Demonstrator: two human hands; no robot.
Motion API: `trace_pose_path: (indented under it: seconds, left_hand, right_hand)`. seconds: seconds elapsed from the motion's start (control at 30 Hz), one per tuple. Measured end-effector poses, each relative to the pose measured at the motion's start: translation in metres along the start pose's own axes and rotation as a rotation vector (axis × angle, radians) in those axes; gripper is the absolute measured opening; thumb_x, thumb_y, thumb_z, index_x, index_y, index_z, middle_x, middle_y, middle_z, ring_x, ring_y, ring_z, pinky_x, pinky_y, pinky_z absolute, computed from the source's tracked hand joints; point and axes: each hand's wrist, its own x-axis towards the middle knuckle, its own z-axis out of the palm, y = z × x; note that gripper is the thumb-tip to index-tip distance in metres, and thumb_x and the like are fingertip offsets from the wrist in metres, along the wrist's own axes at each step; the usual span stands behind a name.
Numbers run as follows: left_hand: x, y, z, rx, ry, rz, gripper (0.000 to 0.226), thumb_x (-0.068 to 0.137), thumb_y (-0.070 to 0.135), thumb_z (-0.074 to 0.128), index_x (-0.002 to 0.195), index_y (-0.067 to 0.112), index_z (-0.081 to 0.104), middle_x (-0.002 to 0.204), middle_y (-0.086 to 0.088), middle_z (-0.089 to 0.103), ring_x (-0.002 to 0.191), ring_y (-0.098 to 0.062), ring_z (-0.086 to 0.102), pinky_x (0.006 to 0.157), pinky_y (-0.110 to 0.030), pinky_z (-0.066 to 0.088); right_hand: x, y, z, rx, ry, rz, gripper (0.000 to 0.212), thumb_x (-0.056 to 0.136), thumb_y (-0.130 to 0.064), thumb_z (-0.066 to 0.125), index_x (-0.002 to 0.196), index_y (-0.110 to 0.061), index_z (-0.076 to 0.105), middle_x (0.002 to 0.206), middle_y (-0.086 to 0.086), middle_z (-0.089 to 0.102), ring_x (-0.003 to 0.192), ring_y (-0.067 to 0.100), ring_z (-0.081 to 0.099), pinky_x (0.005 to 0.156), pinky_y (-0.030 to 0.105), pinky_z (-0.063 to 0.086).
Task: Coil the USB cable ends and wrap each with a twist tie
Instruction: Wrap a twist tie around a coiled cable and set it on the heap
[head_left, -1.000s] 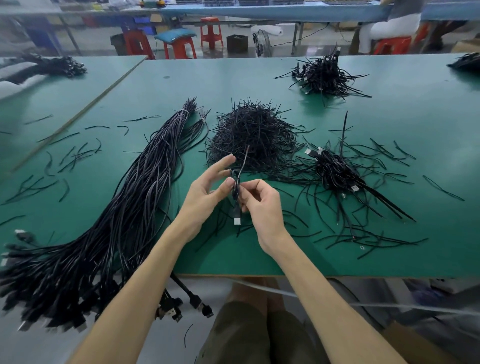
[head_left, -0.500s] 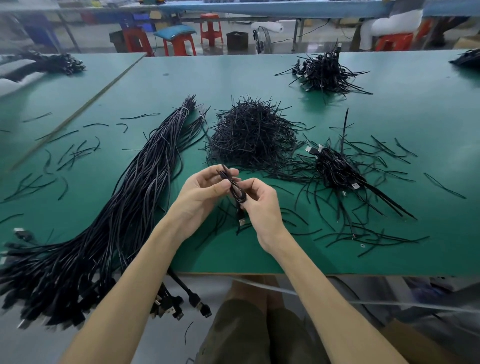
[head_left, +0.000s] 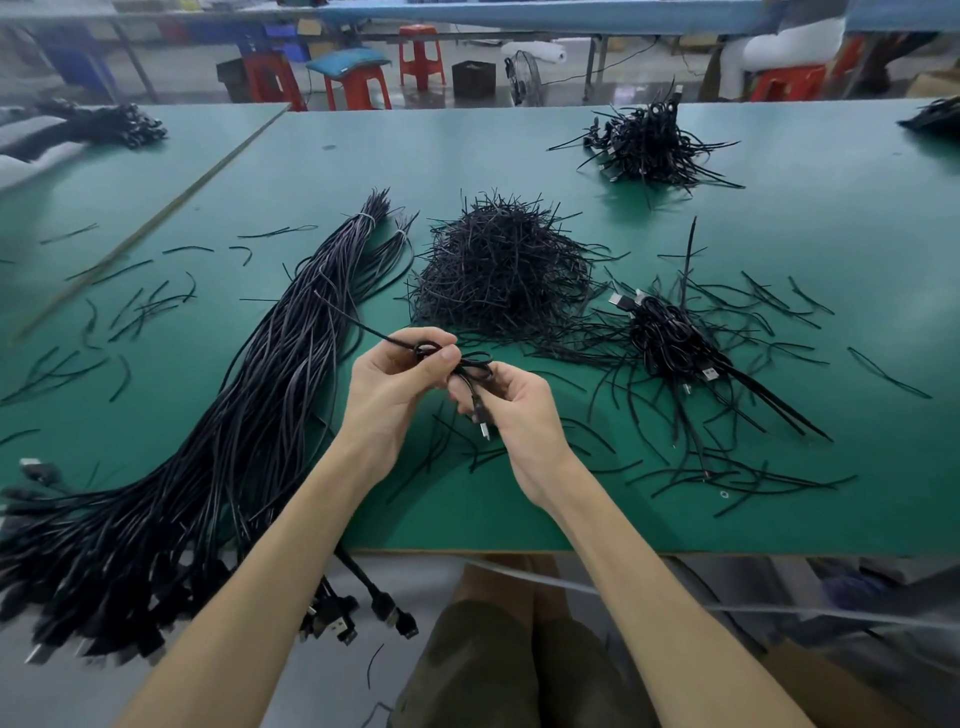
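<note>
Above the near middle of the green table (head_left: 519, 156), both my hands hold one small coiled black USB cable (head_left: 475, 364). My left hand (head_left: 395, 384) pinches a black twist tie (head_left: 363, 327) against the coil, and the tie's free end sticks out up and to the left. My right hand (head_left: 514, 410) grips the coil from the right, with the cable's plug (head_left: 483, 428) hanging down beside its palm. A mound of loose twist ties (head_left: 498, 270) lies just beyond my hands.
A long thick bundle of black USB cables (head_left: 208, 441) runs along the left, its plugs hanging over the near edge. Tied coils lie in a pile (head_left: 670, 338) at right and another (head_left: 649, 145) far back. Stray ties are scattered about. Red stools stand behind the table.
The tie pointed up from between my fingers; my left hand has since closed over the coil and bent the tie round it, so its free end now points up-left.
</note>
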Motion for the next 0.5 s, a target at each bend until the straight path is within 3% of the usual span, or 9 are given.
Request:
trace_pose_path:
  seconds: [0.13,0.23,0.3,0.43,0.5]
  left_hand:
    - [0.0,-0.005,0.001,0.238,0.059,0.132,0.013,0.091,0.013,0.077,0.101,0.007,0.073,0.086,-0.021,0.071,0.076,-0.04,0.065,0.079,-0.052,0.055]
    - [-0.002,-0.005,0.003,0.311,0.076,0.172,0.012,0.091,0.019,0.078,0.098,0.011,0.073,0.082,-0.006,0.073,0.071,-0.022,0.068,0.067,-0.033,0.056]
    - [-0.003,-0.004,0.004,0.346,0.038,0.184,0.014,0.091,0.021,0.077,0.102,0.013,0.073,0.082,-0.002,0.073,0.069,-0.021,0.069,0.065,-0.031,0.057]
    - [-0.009,-0.002,0.005,0.521,-0.079,0.209,0.029,0.092,0.01,0.074,0.117,0.022,0.069,0.091,0.003,0.076,0.075,-0.021,0.074,0.074,-0.028,0.059]
    - [-0.011,0.005,0.001,0.634,-0.114,0.263,0.038,0.092,-0.003,0.069,0.12,0.023,0.068,0.09,0.006,0.073,0.074,-0.018,0.072,0.077,-0.023,0.057]
  right_hand:
    - [-0.001,-0.003,-0.003,0.034,-0.037,0.02,0.006,0.093,-0.013,0.071,0.096,-0.008,0.074,0.076,-0.002,0.068,0.068,0.01,0.052,0.064,0.021,0.043]
    - [0.0,-0.003,-0.003,0.061,-0.004,0.031,0.016,0.095,-0.009,0.068,0.101,0.005,0.071,0.076,0.001,0.064,0.067,0.011,0.049,0.064,0.024,0.041]
    - [-0.001,-0.004,-0.003,0.102,0.034,0.036,0.021,0.096,-0.007,0.065,0.103,0.013,0.068,0.077,0.003,0.062,0.067,0.011,0.049,0.065,0.024,0.04]
    - [-0.003,-0.008,-0.006,0.248,0.071,0.044,0.009,0.097,0.0,0.061,0.095,0.003,0.069,0.074,0.003,0.065,0.063,0.009,0.056,0.063,0.02,0.049]
    - [-0.002,-0.009,-0.006,0.225,0.063,0.048,0.008,0.096,-0.004,0.063,0.092,-0.001,0.069,0.075,0.004,0.066,0.066,0.011,0.053,0.067,0.024,0.046]
